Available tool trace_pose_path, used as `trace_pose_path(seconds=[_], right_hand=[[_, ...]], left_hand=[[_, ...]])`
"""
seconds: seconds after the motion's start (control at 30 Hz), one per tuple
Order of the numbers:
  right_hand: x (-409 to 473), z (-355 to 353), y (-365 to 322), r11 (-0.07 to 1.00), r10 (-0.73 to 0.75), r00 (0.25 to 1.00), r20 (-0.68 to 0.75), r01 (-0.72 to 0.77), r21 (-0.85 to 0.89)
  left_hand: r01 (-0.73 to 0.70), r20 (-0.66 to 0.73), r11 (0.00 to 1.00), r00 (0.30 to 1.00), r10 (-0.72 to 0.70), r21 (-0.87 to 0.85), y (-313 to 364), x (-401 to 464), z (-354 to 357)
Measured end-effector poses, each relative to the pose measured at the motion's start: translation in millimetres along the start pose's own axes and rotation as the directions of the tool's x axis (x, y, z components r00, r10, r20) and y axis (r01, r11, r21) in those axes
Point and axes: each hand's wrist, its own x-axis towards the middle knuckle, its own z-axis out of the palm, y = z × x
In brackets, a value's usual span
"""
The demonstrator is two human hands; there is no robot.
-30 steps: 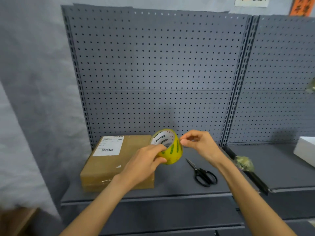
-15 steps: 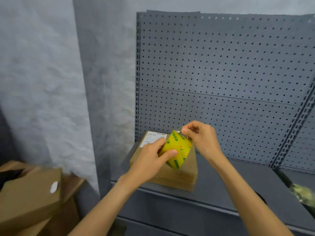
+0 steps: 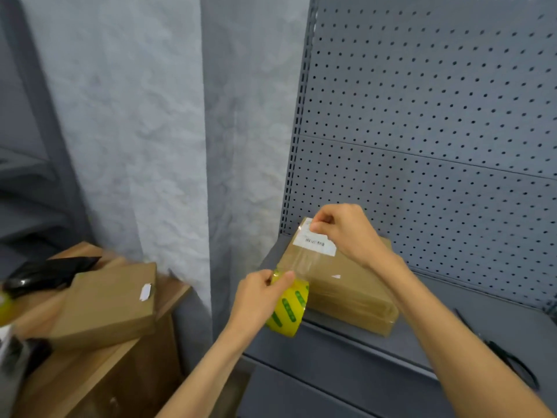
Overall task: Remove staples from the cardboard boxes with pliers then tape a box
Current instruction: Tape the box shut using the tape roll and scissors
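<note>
The left hand (image 3: 259,300) is gripping the yellow tape roll (image 3: 289,309) at the shelf's (image 3: 452,333) front edge, while the right hand (image 3: 343,233) is pinching the clear tape strip's (image 3: 297,262) end over the label (image 3: 313,244). The cardboard box (image 3: 355,285) is lying flat on the shelf against the pegboard (image 3: 437,131).

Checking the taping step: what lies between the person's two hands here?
In the head view, a pulled-out strip of clear tape spans from the tape roll in the left hand to the right hand, over the cardboard box and its label.
</note>
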Motion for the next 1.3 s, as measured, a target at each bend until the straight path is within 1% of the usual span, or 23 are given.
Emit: trace_pose_path(seconds=[0.07,0.13,0.23,0.37,0.53,0.63,0.73,0.97,1.17,1.3], right_hand=[[7,15,8,0.999,0.045,0.995,0.085,-0.047,0.020],[14,31,19,0.997,0.075,0.985,0.158,-0.080,0.024],[24,48,29,0.995,0.093,0.968,0.235,-0.101,0.025],[40,62,42,0.987,0.149,0.946,0.287,-0.160,0.016],[47,78,52,0.971,0.211,0.913,0.348,-0.238,0.037],[51,82,56,0.959,0.244,0.897,0.369,-0.279,0.046],[54,82,58,0.950,0.254,0.884,0.392,-0.304,0.072],[54,90,61,0.942,0.265,0.881,0.391,-0.324,0.093],[48,99,69,0.951,0.267,0.903,0.337,-0.303,0.061],[44,97,76,0.944,0.269,0.913,0.308,-0.314,0.105]], left_hand=[[0.056,0.034,0.998,0.998,-0.056,-0.005,-11,-4,3],[0.083,0.058,0.997,0.995,-0.083,-0.006,-17,-7,7],[0.107,0.029,0.994,0.994,-0.107,-0.022,-19,-9,13],[0.111,-0.032,0.993,0.993,-0.113,-0.050,-17,-3,17],[0.202,0.012,0.972,0.979,-0.202,-0.115,-34,10,19],[0.276,0.061,0.946,0.961,-0.270,-0.169,-44,15,21],[0.300,0.099,0.929,0.953,-0.285,-0.218,-48,15,22],[0.290,0.092,0.936,0.956,-0.277,-0.197,-56,20,24],[0.297,0.098,0.940,0.954,-0.284,-0.167,-58,19,24],[0.289,0.113,0.936,0.956,-0.270,-0.203,-58,18,26]])
